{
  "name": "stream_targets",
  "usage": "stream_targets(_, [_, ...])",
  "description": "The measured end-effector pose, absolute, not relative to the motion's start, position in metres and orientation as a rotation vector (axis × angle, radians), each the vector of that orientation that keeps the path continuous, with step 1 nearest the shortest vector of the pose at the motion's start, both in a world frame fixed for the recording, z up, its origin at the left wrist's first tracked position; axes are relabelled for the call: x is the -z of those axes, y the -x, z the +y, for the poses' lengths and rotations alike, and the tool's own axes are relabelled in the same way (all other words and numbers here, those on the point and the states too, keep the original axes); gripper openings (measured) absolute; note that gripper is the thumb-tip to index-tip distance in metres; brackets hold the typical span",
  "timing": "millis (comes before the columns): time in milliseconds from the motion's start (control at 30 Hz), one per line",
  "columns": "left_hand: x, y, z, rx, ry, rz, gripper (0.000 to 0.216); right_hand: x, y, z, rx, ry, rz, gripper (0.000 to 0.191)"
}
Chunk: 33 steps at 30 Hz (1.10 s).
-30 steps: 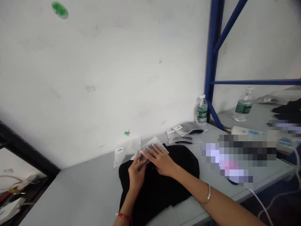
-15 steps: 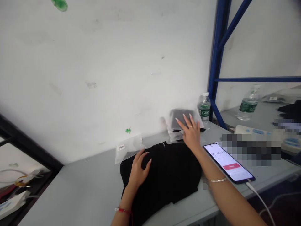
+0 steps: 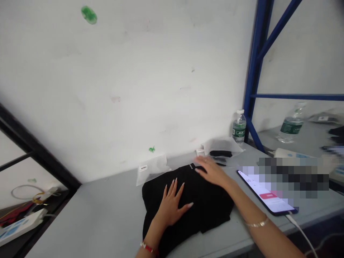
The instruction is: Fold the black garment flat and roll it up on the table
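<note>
A black garment (image 3: 212, 204) lies spread on the grey table, a small white-lettered label at its far edge. My left hand (image 3: 172, 208) rests flat on it with the fingers apart. My right hand (image 3: 213, 172) is over the garment's far right part, fingers extended and slightly blurred; nothing shows in it. Just beyond that hand lies a frosted plastic bag (image 3: 225, 145) with something black inside. Another frosted bag (image 3: 154, 167) with a barcode sticker sits behind the garment, its near edge beside the black cloth.
A water bottle (image 3: 239, 127) stands at the back by a blue metal post (image 3: 254, 68). On the right lie a lit phone (image 3: 271, 202) with a white cable and a power strip (image 3: 290, 154). Another power strip (image 3: 23, 227) is at far left. A white wall backs the table (image 3: 88, 215).
My right hand has come off the bag at the back, which now lies flatter, and moved toward the garment. My left hand has shifted right and flattened on the cloth. The view has moved slightly.
</note>
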State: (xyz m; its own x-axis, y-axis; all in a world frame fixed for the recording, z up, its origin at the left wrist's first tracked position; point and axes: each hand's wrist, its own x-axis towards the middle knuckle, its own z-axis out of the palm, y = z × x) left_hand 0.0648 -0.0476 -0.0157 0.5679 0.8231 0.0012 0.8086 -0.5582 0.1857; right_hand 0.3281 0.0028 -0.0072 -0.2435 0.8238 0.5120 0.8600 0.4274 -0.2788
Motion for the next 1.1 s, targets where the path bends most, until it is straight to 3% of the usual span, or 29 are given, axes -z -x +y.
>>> stream_targets(133, [0.020,-0.032,-0.095,-0.163,-2.839,1.199,0.098,0.016,-0.310,-0.067,-0.399,1.112,-2.529,0.079])
stream_targets(233, [0.020,0.001,-0.130,-0.127,-2.966,1.116,0.100,0.027,-0.326,-0.105,-0.449,1.096,-2.572,0.081])
stream_targets(367, [0.021,0.025,-0.155,-0.253,-3.085,1.203,0.063,0.046,-0.350,-0.118,-0.222,1.043,-2.567,0.062])
stream_targets(500, [0.018,0.029,-0.159,-0.596,-3.162,1.074,0.046,0.058,-0.353,-0.115,0.110,0.954,-2.443,0.037])
stream_targets(600, [0.005,0.029,-0.154,-0.867,-3.066,1.015,0.034,0.043,-0.350,-0.116,0.158,0.943,-2.354,0.026])
stream_targets(700, [-0.011,0.029,-0.138,-1.106,-2.960,1.145,0.021,0.016,-0.348,-0.115,0.150,1.065,-2.289,0.020])
stream_targets(767, [-0.017,0.027,-0.121,-1.128,-2.914,1.333,0.015,0.003,-0.344,-0.111,0.223,1.169,-2.236,0.027])
stream_targets(933, [-0.011,0.005,-0.096,-1.012,-2.922,1.756,0.025,0.008,-0.325,-0.103,0.389,1.179,-2.320,0.057])
stream_targets(1100, [0.006,-0.038,-0.112,-0.752,-3.096,1.509,0.052,0.035,-0.309,-0.110,0.159,1.217,-2.485,0.051])
